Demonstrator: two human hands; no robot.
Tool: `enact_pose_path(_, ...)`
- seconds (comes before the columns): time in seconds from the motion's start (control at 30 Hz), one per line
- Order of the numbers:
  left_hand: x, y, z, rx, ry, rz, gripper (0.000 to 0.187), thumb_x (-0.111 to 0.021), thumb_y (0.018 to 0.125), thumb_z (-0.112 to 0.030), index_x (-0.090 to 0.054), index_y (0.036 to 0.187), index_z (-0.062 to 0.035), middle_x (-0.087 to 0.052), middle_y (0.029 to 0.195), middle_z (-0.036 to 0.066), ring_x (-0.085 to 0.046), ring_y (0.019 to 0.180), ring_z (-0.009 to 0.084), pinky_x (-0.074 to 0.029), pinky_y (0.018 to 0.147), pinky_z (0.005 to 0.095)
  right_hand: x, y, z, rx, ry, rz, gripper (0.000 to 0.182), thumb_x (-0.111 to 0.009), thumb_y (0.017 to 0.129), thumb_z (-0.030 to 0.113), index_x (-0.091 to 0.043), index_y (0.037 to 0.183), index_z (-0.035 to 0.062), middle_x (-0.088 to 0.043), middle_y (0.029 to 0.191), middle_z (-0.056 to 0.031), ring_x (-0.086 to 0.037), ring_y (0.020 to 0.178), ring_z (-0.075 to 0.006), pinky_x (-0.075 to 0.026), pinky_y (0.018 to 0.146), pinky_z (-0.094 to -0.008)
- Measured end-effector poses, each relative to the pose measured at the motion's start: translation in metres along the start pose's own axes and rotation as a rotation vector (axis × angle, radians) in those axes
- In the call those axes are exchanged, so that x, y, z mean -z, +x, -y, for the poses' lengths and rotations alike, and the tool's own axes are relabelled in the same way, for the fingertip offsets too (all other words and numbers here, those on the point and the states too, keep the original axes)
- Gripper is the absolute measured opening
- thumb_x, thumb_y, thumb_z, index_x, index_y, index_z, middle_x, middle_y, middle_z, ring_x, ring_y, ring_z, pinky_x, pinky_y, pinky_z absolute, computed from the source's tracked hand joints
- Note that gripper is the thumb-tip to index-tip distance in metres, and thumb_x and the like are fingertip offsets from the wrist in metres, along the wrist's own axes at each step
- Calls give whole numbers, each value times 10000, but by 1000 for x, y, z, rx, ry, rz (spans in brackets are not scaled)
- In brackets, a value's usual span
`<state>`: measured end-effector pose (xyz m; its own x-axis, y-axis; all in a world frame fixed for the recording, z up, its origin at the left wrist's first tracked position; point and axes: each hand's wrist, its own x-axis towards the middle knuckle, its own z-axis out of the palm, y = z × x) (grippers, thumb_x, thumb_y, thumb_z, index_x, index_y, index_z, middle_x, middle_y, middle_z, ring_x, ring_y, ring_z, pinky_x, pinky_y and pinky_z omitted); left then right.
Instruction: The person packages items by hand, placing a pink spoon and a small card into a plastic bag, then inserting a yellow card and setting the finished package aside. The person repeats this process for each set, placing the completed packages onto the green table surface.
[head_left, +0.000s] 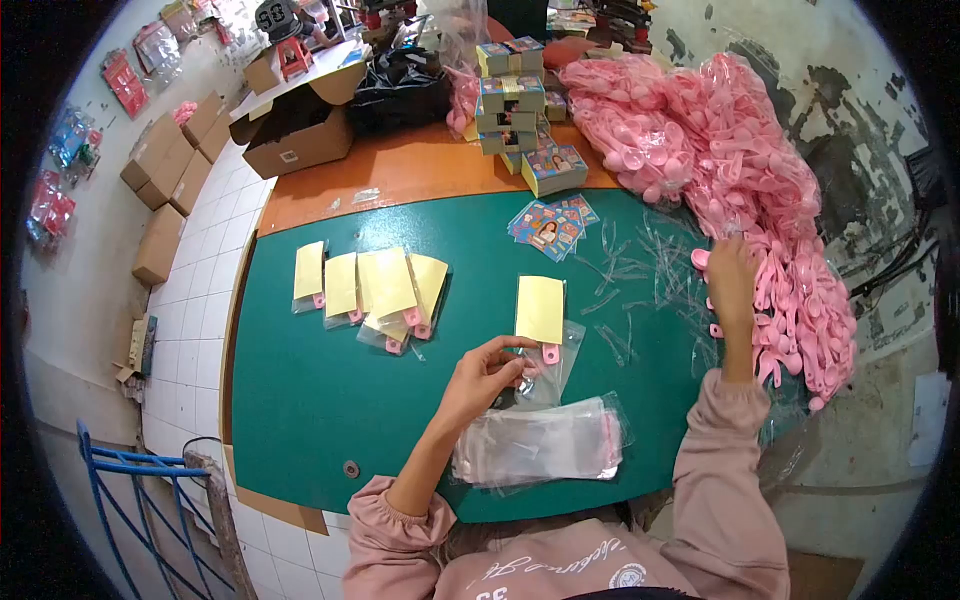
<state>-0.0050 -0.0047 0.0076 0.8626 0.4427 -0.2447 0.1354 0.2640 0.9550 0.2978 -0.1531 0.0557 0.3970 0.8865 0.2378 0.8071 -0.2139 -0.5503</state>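
My left hand (492, 372) pinches the edge of a clear plastic bag (562, 372) on the green table. In that bag are a yellow card (541, 310) and a pink plastic piece, its holed handle end showing below the card. Just under the hand lies a stack of clear plastic bags (540, 445). My right hand (733, 272) is at the left edge of a heap of pink plastic spoons (790, 300); its fingertips are hidden, so I cannot see what it holds. One pink spoon (700, 259) lies beside its fingers.
Several filled bags with yellow cards (388, 283) lie at the left. Printed cards (551, 226) and banded card stacks (512, 95) are at the back. Clear plastic strips (660, 262) litter the right side. A large bag of pink spoons (700, 130) and a cardboard box (297, 145) stand behind.
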Motion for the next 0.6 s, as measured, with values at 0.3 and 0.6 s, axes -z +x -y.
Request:
enact_pose_path(0.3,-7,-6,-8,-17,-65,-30,216,-501,870,-50,-548,1077,-10,-580,846,26,-560,767,74,-476,667,202,-102,-50,105,260,23,103,214,-624,717,72,-526,906,57,-451,887,-112,-495,836,-280,-424,724,-366)
enact_pose_path(0.6,-9,-8,-21,-89,300,-219,227,-516,831,8,-511,1055,-30,-587,829,61,-595,731,120,-487,619,236,-94,-50,93,143,383,79,165,-626,729,18,-550,874,34,-449,902,-109,-519,767,-228,-440,680,-307)
